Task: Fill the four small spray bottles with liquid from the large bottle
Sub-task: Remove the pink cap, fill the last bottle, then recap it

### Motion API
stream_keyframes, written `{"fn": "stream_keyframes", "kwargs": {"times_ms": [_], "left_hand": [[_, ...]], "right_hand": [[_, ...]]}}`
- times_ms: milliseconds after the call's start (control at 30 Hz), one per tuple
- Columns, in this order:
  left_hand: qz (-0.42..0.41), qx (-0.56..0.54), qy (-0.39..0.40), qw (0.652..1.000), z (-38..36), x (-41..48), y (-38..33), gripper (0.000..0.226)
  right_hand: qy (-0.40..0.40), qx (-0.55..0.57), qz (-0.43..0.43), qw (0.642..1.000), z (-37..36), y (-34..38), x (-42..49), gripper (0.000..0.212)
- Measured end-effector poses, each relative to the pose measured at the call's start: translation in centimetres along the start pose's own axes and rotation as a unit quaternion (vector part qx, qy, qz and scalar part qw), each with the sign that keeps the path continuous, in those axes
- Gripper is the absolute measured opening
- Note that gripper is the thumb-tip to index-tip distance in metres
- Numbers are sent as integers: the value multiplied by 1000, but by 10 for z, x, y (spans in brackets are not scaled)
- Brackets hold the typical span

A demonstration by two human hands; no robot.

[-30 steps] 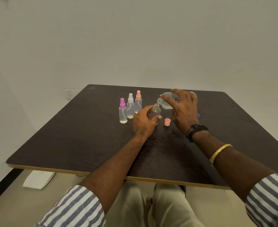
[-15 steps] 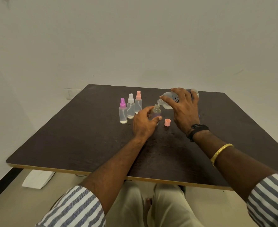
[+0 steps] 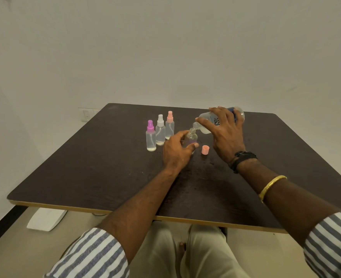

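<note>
Two striped sleeves [image 3: 93, 255] sit nearest me. On the dark table [image 3: 85, 177] I see the left hand [image 3: 176, 152] curled round the open small bottle [image 3: 192, 136], the right hand [image 3: 226, 135] gripping the tilted large bottle [image 3: 205, 123] over its mouth; three capped spray bottles [image 3: 160, 131] stand left, pale wall [image 3: 165, 47] behind.

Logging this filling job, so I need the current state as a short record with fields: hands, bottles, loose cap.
left hand: holds the open small bottle upright
right hand: tips the large bottle, mouth at small bottle's neck
capped bottles: purple-topped bottle, white-topped bottle, pink-topped bottle, standing left of hands
loose cap: pink, on table between hands
</note>
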State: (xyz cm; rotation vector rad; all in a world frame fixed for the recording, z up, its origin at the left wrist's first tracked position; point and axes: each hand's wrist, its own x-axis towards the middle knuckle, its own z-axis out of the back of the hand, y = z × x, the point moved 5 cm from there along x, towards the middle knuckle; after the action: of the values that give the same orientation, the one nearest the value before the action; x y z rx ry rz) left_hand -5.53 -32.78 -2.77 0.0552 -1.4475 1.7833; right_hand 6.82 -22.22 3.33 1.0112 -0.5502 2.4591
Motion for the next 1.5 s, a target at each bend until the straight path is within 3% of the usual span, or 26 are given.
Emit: {"fn": "stream_keyframes", "kwargs": {"times_ms": [1500], "left_hand": [[7, 2, 3, 1000, 0, -1, 8, 51]], "right_hand": [[-4, -5, 5, 1000, 3, -1, 2, 80]]}}
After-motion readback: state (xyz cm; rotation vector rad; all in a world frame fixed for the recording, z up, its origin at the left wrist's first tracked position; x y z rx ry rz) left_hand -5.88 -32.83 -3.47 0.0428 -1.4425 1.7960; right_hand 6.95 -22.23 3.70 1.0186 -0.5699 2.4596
